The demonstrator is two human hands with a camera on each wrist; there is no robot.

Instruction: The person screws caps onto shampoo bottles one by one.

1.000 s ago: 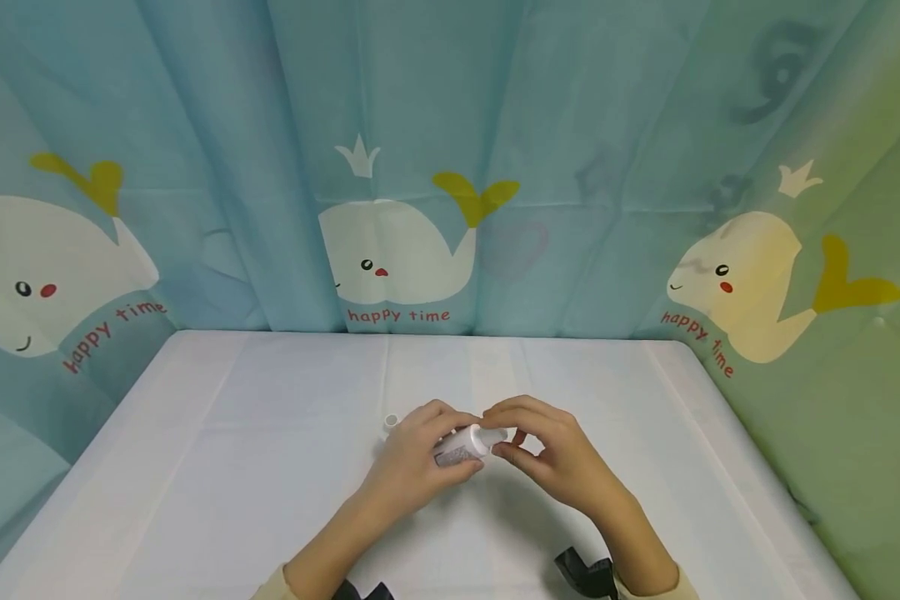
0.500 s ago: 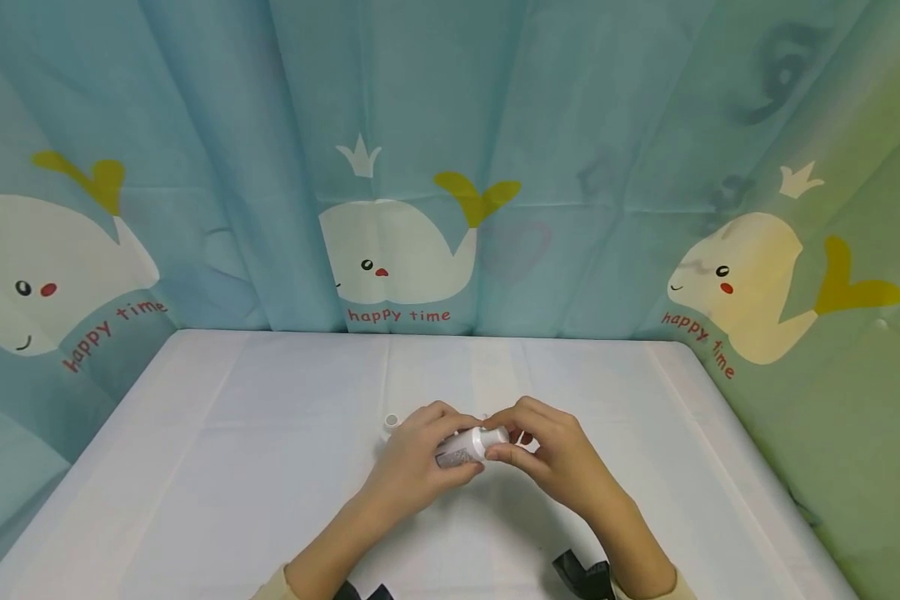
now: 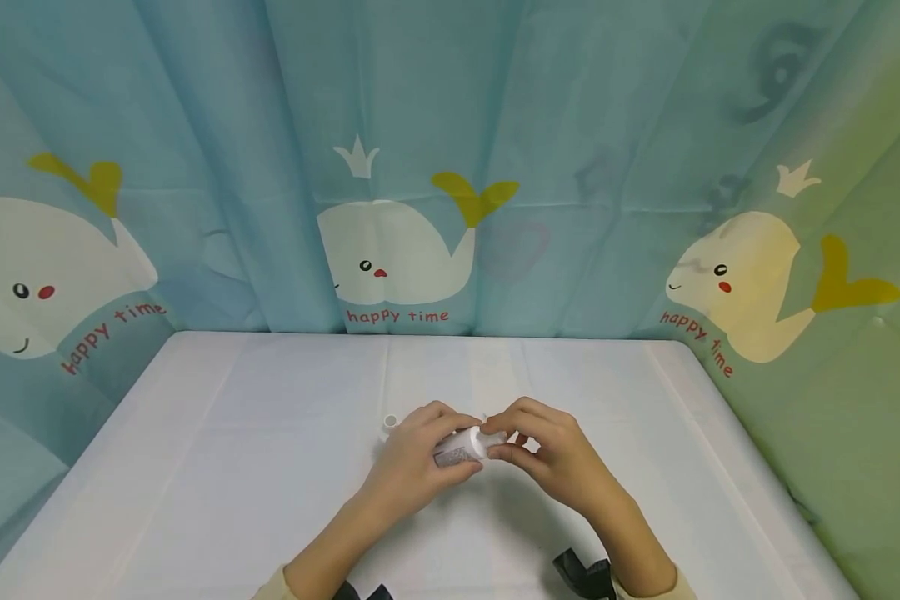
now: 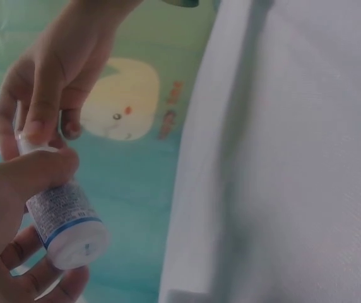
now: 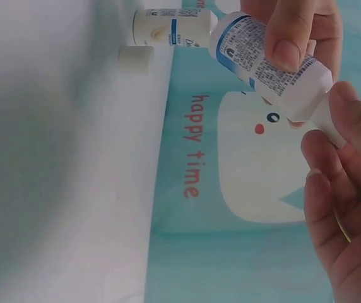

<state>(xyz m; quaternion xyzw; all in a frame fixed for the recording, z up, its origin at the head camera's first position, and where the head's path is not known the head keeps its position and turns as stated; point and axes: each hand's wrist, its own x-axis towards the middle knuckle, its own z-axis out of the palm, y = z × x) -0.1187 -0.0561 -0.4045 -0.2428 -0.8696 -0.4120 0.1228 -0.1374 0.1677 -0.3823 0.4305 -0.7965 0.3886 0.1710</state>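
Little has moved: left hand point(image 3: 420, 452) grips the bottle point(image 5: 269, 78), seemingly steadying it, while right hand point(image 3: 564, 454) pinches its tip point(image 5: 325, 120).

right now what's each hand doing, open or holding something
Left hand: holding the white bottle around its body.
Right hand: pinching the bottle's narrow white top.

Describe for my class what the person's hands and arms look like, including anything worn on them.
The left hand and the right hand are bare, without gloves. The forearms are uncovered down to plain beige sleeves, which just show at the head view's lower edge. An angular black piece shows beside each forearm; its fastening cannot be seen.
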